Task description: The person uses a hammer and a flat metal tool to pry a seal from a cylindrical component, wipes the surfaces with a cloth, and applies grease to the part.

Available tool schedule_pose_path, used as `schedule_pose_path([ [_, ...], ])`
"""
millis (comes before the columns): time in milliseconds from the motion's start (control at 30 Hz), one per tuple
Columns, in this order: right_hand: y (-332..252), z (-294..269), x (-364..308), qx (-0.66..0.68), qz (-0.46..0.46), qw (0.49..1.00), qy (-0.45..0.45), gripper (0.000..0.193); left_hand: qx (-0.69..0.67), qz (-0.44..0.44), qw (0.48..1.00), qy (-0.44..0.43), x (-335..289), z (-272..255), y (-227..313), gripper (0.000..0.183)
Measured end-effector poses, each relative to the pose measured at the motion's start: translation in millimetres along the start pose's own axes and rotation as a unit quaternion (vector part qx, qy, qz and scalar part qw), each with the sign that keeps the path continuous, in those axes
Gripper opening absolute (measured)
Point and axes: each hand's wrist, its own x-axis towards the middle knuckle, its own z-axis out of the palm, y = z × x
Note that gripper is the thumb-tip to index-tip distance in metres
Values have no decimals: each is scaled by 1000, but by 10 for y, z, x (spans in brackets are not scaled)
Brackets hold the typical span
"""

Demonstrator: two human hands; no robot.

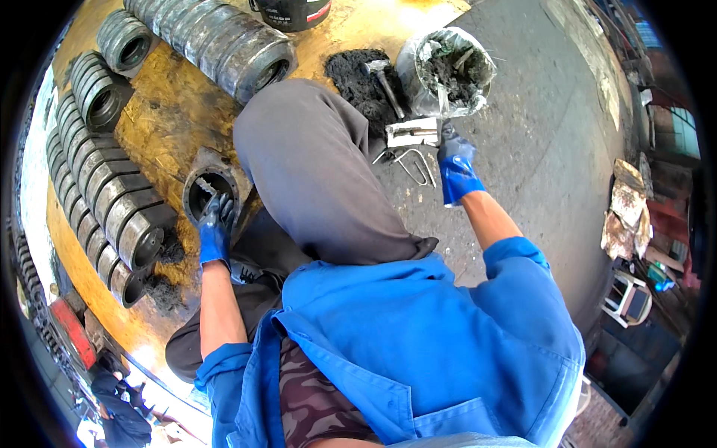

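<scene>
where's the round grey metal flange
In the head view, the round grey metal flange is left of the raised grey trouser leg, with the blue-gloved left hand at its opening.

Blue-and-black gloves (457, 170), brown camouflage shirt (317, 396)

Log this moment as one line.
left hand: gloved, at flanged metal ring | right hand: gloved, beside white piece | hammer: on dark fibre heap | lined container: holding dark scraps

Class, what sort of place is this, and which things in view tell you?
Probably a metalworking or repair workshop: rows of ribbed metal cylinders, a hammer, and a round flanged metal part by the gloved left hand.
</scene>
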Motion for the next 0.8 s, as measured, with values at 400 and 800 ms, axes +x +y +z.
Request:
schedule_pose_path([
  [400, 1033, 346, -560, 680, 82, 726, 60, 36, 12, -35, 997, -71, 309, -36, -423, 46],
  [800, 1102, 959, -757, 924, 317, 199, -77, 35, 52, -1, 997, -63, -6, 192, -62, 49],
])
